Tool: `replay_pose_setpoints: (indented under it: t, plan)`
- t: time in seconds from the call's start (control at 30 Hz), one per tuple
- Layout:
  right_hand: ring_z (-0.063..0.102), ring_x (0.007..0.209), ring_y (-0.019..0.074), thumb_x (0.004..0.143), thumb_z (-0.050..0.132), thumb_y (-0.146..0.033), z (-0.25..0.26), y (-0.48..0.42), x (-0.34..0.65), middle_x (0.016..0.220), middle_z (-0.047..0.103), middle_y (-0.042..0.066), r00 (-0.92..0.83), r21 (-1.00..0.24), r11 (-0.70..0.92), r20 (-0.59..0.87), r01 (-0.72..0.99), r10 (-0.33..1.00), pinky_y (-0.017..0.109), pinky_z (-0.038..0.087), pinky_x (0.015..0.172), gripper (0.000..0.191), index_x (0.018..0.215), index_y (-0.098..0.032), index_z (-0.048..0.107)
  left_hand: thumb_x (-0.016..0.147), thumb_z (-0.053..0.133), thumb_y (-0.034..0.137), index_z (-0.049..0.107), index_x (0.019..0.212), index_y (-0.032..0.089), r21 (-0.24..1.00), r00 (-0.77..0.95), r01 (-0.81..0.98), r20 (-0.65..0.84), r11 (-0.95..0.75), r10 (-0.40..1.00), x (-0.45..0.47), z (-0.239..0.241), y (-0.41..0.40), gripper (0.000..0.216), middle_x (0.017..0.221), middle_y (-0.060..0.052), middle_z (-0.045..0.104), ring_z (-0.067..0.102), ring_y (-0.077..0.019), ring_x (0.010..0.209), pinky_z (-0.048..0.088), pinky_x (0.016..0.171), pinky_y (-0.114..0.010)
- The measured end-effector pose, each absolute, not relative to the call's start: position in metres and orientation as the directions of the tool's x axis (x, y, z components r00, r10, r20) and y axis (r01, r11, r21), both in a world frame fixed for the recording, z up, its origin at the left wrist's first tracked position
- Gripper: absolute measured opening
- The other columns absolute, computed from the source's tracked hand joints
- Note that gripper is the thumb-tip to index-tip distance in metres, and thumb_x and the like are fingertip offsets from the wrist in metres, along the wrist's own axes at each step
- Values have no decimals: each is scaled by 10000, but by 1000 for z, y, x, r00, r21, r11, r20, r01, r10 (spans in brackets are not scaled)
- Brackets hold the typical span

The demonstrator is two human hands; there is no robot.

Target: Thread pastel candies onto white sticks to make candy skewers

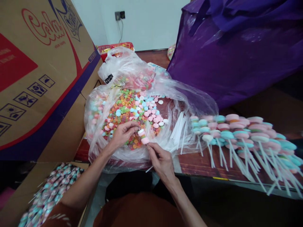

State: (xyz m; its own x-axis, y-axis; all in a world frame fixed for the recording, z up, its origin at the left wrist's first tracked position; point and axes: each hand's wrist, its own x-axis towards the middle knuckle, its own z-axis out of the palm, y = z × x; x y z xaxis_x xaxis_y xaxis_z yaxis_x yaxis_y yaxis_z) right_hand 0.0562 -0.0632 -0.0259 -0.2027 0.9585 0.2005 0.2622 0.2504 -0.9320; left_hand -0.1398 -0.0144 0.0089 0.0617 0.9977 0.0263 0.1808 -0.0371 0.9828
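Note:
My right hand (163, 160) pinches the lower end of a candy skewer (144, 140), whose stick is mostly hidden by the fingers. Pink and white marshmallow discs with coloured gummy rings between them are stacked on it. At the skewer's top, the fingertips of my left hand (123, 134) are closed together; whatever they hold is hidden. Below both hands, loose gummy rings (124, 104) in orange, green and red lie on an opened clear plastic bag (94, 142). Pink, blue and white marshmallow discs (151, 114) are mixed among them. Bare white sticks (179, 129) lie to the right.
Finished-looking marshmallow skewers (241, 132) are piled along the table (196, 164) at right. A large printed carton (47, 72) leans in at left, above a box of wrapped candies (53, 192). A purple bag (232, 60) stands at back right, and a red basket (104, 49) is behind.

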Motion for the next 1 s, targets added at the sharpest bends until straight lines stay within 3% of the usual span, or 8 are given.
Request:
replay_pose_setpoints:
  t: [0.2,0.4,0.53,0.8,1.0]
  plan:
    - [548,582,118,969,502,-307,-24,-64,55,672,608,-3,-182,-924,272,229,268,956,211,417,541,255,946,-165,712,765,765,390,753,945,149,996,17,74,-56,54,998,-138,9,-15,301,873,-46,743,647,-138,750,527,677,-241]
    - [557,588,120,972,498,-296,-22,-66,52,691,632,5,-160,-907,300,262,297,952,213,419,548,250,937,-171,712,695,835,413,755,924,137,970,71,-105,-213,220,974,-141,11,-13,368,790,-22,708,604,-97,649,496,632,-229]
    - [557,581,117,974,497,-287,-21,-65,52,705,645,10,-187,-906,319,275,279,943,211,413,541,248,939,-164,709,686,842,422,748,927,137,957,-45,-214,-209,195,977,-138,12,-11,385,839,-36,730,628,-99,684,511,666,-231]
    - [520,529,91,976,517,-269,-18,-63,57,652,612,-18,-263,-894,317,238,317,935,198,381,528,229,901,-156,701,689,828,431,758,935,146,983,-61,-90,-166,160,984,-134,16,-13,383,835,-41,760,674,-151,768,496,683,-235]
    - [494,510,81,983,491,-216,-22,-63,52,616,564,-38,-216,-838,402,343,369,914,193,363,525,215,859,-164,659,664,849,363,733,968,143,977,-66,-78,-206,200,976,-129,16,-17,393,859,-37,761,672,-153,792,510,748,-257]
